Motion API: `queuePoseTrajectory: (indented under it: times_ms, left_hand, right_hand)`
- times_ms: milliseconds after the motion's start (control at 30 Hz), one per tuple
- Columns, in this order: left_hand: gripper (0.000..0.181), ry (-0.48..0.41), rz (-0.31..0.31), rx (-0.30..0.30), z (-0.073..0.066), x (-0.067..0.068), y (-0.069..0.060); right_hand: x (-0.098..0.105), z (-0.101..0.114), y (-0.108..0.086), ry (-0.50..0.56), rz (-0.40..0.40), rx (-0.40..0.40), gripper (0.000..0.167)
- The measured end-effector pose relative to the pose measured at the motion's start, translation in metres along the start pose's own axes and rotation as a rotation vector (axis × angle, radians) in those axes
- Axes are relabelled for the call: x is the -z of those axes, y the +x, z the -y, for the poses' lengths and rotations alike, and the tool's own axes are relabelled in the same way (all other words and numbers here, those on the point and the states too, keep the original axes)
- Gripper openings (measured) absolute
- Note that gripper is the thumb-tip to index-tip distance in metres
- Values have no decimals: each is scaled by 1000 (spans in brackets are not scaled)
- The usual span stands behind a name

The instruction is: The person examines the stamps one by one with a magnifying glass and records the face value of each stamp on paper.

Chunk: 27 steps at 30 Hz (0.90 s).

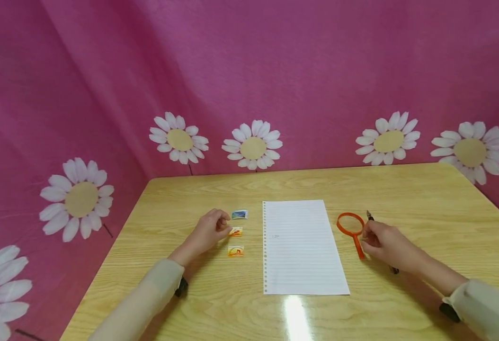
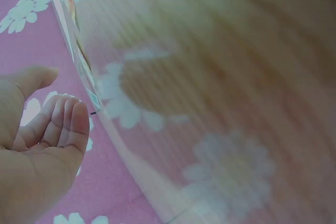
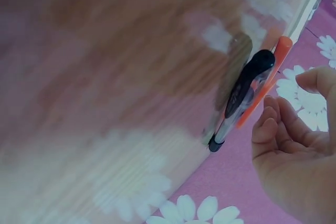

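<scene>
My left hand [image 1: 207, 231] hovers by three small stamp-like pictures set in a column. The top one is a blue picture [image 1: 239, 214]; below it come a partly covered yellow-and-red picture [image 1: 236, 231] and another yellow-and-red picture [image 1: 236, 251]. In the left wrist view the thumb stands apart from loosely curled fingers [image 2: 65, 124], with nothing between. Beside an orange magnifying glass [image 1: 356, 240], my right hand [image 1: 392, 244] is over a dark pen [image 1: 394, 270] and hides its middle. The right wrist view shows the pen [image 3: 242, 90] and magnifying glass apart from the loosely bent fingers [image 3: 268, 129].
A sheet of lined paper [image 1: 302, 255], punched along its left edge, lies between the hands with a small faint mark near its left side. The wooden table [image 1: 215, 303] meets a pink cloth [image 1: 309, 85] with white flowers at the back and left.
</scene>
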State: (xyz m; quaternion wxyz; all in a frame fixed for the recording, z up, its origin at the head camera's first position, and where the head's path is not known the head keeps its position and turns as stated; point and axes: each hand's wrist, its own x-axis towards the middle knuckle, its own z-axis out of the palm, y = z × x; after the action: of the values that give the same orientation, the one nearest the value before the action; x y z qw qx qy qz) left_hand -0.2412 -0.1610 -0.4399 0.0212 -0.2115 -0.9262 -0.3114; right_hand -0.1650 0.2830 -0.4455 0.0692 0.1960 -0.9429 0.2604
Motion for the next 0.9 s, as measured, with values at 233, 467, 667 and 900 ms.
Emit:
queuePoseTrajectory:
  times_ms: [233,467,667,900]
  left_hand:
    - [15,-2,86,40,5,-2,3]
    - [10,5,134,40,6,-3,4]
    - [7,22,171,20,8,-3,5]
    - [7,13,194,16,6,-5,7]
  right_hand:
    - [-7,6,-5,-8,20,-3,20]
    - [-11,11,-5,-47,25,-28,25]
    - [-13,14,-2,-82,62,-71,24]
    - [-16,19,0,-97,42,-170,22]
